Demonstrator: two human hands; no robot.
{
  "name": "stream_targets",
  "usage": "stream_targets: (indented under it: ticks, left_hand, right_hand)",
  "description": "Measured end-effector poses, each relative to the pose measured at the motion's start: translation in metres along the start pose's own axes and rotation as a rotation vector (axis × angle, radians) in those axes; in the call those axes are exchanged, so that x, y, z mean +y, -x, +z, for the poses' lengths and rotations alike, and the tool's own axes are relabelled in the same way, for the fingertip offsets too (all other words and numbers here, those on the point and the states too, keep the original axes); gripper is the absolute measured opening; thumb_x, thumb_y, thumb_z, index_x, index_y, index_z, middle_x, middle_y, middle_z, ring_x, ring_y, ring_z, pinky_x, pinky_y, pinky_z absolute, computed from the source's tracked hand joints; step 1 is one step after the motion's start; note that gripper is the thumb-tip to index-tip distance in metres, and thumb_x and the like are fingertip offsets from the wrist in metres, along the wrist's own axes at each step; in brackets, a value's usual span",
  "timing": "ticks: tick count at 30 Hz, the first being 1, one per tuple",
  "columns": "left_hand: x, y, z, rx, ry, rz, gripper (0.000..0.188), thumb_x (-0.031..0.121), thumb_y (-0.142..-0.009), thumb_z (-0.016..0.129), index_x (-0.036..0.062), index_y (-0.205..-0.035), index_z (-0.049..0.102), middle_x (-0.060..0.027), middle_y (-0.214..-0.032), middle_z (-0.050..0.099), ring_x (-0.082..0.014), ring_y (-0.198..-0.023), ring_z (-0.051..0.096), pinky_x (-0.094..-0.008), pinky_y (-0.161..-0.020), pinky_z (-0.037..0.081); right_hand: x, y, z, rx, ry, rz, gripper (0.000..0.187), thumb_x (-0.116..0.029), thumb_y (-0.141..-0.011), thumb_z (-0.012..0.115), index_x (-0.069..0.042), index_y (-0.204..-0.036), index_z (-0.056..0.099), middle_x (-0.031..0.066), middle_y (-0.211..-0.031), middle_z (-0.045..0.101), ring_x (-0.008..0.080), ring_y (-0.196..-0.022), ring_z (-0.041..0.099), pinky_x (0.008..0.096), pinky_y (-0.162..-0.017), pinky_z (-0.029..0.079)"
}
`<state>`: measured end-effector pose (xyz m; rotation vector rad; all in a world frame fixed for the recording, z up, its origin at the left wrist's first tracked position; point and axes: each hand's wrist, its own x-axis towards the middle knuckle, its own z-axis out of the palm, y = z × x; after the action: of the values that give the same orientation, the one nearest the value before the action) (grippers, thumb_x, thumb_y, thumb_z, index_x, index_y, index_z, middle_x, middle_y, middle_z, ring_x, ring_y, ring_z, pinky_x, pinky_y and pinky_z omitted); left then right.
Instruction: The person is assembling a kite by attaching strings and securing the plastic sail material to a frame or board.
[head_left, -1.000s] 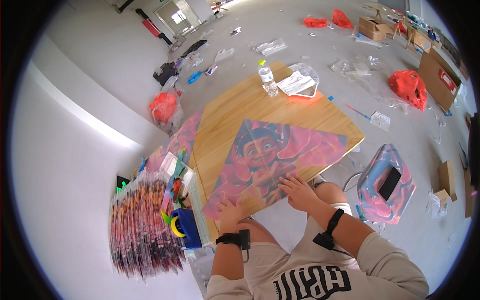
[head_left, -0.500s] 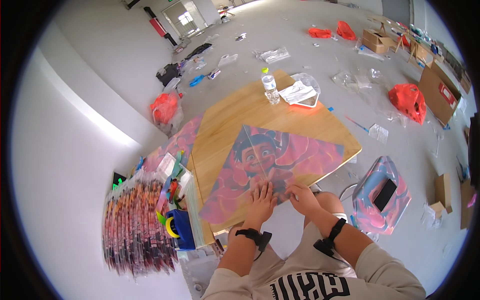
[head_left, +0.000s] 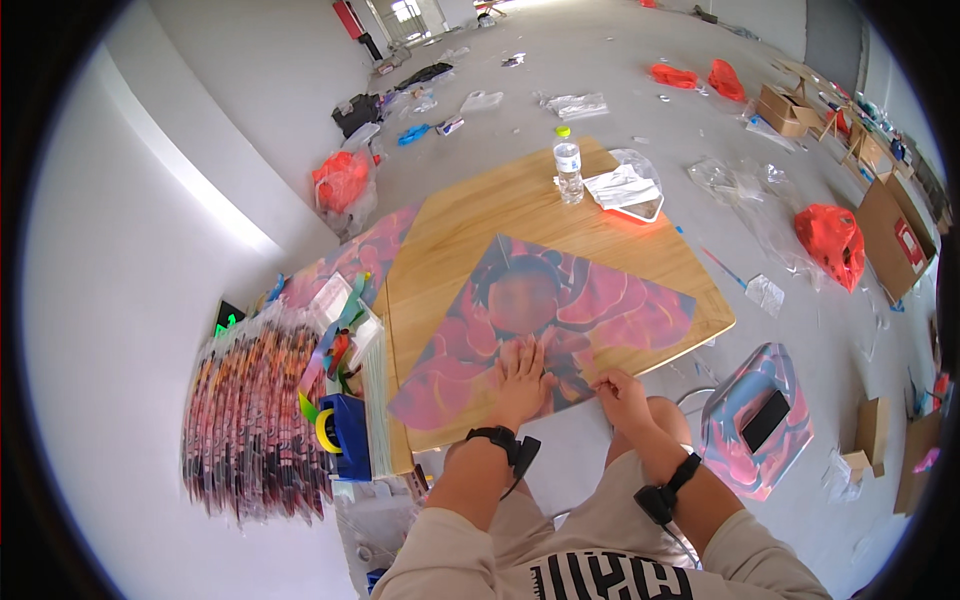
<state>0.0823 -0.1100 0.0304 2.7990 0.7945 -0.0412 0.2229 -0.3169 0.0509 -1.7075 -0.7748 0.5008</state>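
Observation:
A pink and blue kite (head_left: 640,305), triangular and printed with a cartoon figure, lies spread on the wooden table. My left hand (head_left: 522,380) rests flat on its lower middle, fingers stretched out. At the kite's near edge, my right hand (head_left: 622,400) is closed, thumb and fingertips pinching that edge. Its fingertips are too small to make out in detail. A black strap with a small box sits on each of my wrists.
The wooden table (head_left: 460,220) carries a water bottle (head_left: 568,172) and white paper on a tray (head_left: 622,187). To the left are a stack of plastic-wrapped kites (head_left: 255,420) and a blue tape dispenser (head_left: 350,435). A phone (head_left: 765,422) lies on a printed stool at right.
My right hand has shifted slightly right along the kite's near edge, its fingers now pinched together. The left hand stays flat on the kite. The whole view has shifted a little.

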Motion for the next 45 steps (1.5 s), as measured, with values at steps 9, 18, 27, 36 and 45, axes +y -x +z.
stream_targets:
  ticks: [9, 18, 27, 36, 45]
  left_hand:
    - [-0.011, -0.026, -0.001, 0.013, -0.021, -0.009, 0.071, 0.042, -0.111, 0.042, 0.0184, -0.173, 0.016, -0.0038, -0.181, 0.013, -0.0342, -0.167, 0.010, -0.0664, -0.130, 0.009]
    - [-0.013, -0.043, -0.002, 0.079, -0.014, -0.016, 0.070, 0.043, -0.112, 0.041, 0.0195, -0.173, 0.018, -0.0020, -0.181, 0.015, -0.0330, -0.166, 0.012, -0.0659, -0.130, 0.009]
    - [-0.011, -0.036, -0.017, 0.087, 0.075, -0.014, 0.074, 0.045, -0.110, 0.047, 0.0092, -0.170, 0.024, -0.0115, -0.178, 0.023, -0.0341, -0.165, 0.018, -0.0621, -0.130, 0.017]
    - [0.026, 0.017, 0.004, 0.208, -0.098, 0.087, 0.069, 0.044, -0.107, 0.055, 0.0038, -0.161, 0.042, -0.0126, -0.167, 0.042, -0.0320, -0.156, 0.038, -0.0614, -0.122, 0.032]
    - [0.029, 0.029, -0.009, 0.095, -0.102, 0.029, 0.076, 0.052, -0.103, 0.061, 0.0135, -0.164, 0.039, -0.0055, -0.173, 0.032, -0.0318, -0.161, 0.028, -0.0782, -0.117, 0.027]
  right_hand:
    - [0.002, 0.000, -0.001, -0.029, -0.109, 0.068, 0.019, 0.009, -0.093, 0.056, -0.001, -0.094, 0.073, 0.0040, -0.088, 0.069, 0.0121, -0.080, 0.062, 0.0273, -0.071, 0.048]
    - [0.012, -0.005, -0.001, -0.088, -0.159, 0.138, 0.022, 0.009, -0.096, 0.052, -0.001, -0.096, 0.072, 0.0019, -0.088, 0.069, 0.0106, -0.080, 0.062, 0.0260, -0.072, 0.049]
    - [0.020, -0.009, 0.015, -0.073, -0.207, 0.100, 0.022, 0.006, -0.096, 0.053, -0.001, -0.097, 0.073, 0.0041, -0.085, 0.071, 0.0130, -0.075, 0.065, 0.0287, -0.069, 0.052]
    - [-0.003, 0.016, 0.023, -0.040, -0.353, -0.076, 0.025, 0.011, -0.099, 0.048, -0.002, -0.095, 0.068, 0.0047, -0.089, 0.067, 0.0107, -0.075, 0.060, 0.0255, -0.068, 0.049]
    - [-0.043, 0.083, -0.039, 0.066, -0.342, -0.147, 0.029, 0.012, -0.101, 0.042, -0.003, -0.091, 0.065, 0.0031, -0.083, 0.060, 0.0105, -0.071, 0.055, 0.0256, -0.064, 0.044]
